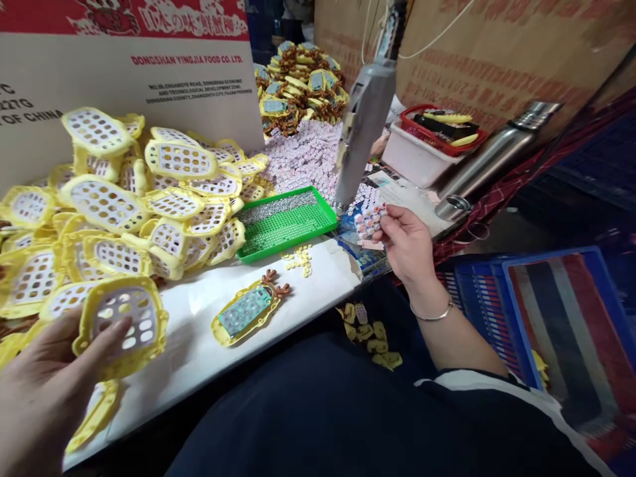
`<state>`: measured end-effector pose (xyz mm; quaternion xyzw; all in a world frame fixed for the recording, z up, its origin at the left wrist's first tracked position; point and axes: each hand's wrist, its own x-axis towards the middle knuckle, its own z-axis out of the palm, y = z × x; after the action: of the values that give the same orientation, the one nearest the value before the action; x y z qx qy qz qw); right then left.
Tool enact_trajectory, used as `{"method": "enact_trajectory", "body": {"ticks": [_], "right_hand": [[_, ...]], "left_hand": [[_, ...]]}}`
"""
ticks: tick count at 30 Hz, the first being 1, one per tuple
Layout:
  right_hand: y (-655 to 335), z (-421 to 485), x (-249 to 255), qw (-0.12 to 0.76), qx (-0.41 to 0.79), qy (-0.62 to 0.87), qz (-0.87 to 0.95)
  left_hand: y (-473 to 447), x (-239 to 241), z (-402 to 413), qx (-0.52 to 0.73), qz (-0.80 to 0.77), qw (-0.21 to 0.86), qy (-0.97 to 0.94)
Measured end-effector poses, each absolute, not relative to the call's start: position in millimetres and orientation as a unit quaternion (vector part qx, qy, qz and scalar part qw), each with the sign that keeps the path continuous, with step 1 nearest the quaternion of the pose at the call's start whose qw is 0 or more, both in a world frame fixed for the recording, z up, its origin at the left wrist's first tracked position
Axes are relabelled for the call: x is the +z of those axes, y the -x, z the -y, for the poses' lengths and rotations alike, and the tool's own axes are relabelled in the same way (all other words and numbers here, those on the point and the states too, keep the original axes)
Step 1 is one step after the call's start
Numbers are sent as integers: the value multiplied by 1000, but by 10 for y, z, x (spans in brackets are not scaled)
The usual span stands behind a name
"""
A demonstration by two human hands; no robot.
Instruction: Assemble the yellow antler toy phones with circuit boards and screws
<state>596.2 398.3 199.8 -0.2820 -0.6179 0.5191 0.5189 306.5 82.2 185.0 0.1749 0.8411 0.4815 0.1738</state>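
Two narrow pinches | left hand (50, 381): yellow perforated casing (130, 303) | right hand (408, 248): button pad (366, 224) by its edge

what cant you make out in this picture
All in the head view:
- Left hand: wrist cut off by the left edge; part hidden behind the yellow shell
- Button pad: markings too small and blurred; one end covered by the right hand
- Gray tool: upper end cut off by the top edge

On my feed I've got smooth plas. yellow shell (122, 293), glossy plas. green tray (288, 230), shiny metal flask (497, 156) & bangle (433, 318), semi-glossy white tabletop (191, 308), matt cardbd. carton (457, 63).
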Motion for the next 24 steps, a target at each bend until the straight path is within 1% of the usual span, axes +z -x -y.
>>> {"method": "enact_trajectory", "body": {"ticks": [1, 3, 5, 6, 8, 10, 13, 15, 17, 20, 22, 24], "right_hand": [[-5911, -3892, 2004, 501, 539, 276, 618], [-5776, -3723, 2002, 460, 570, 259, 629], [-5610, -3549, 1994, 434, 570, 228, 659], [-5523, -3457, 1994, 430, 549, 207, 686], [-5358, -3266, 2005, 439, 466, 143, 755], [-5219, -3092, 2022, 444, 348, 35, 825], [-5068, -2917, 2008, 423, 177, -132, 879], [-5009, -2870, 1964, 410, 119, -166, 889], [-4978, -2864, 1919, 407, 132, -155, 890], [-4948, -2886, 1921, 422, 195, -158, 871], [-4915, -2902, 1977, 445, 232, -164, 849], [-4867, -2915, 2041, 447, 245, -149, 847]], "left_hand": [[-3169, 1924, -889, 557, -797, 202, -118], [-3377, 2012, -1049, 682, -677, 268, -63], [-3562, 2013, -1222, 717, -629, 294, -55], [-3643, 1990, -1307, 745, -583, 323, -38], [-3784, 1927, -1465, 778, -519, 354, -6], [-3899, 1875, -1590, 783, -479, 396, -1], [-4017, 1842, -1691, 793, -433, 427, -11], [-4040, 1833, -1707, 801, -419, 427, -10], [-4024, 1817, -1700, 809, -411, 420, 0], [-3979, 1784, -1661, 801, -402, 443, -11], [-3960, 1778, -1612, 753, -420, 504, -44], [-3945, 1794, -1547, 667, -454, 584, -87]]}}
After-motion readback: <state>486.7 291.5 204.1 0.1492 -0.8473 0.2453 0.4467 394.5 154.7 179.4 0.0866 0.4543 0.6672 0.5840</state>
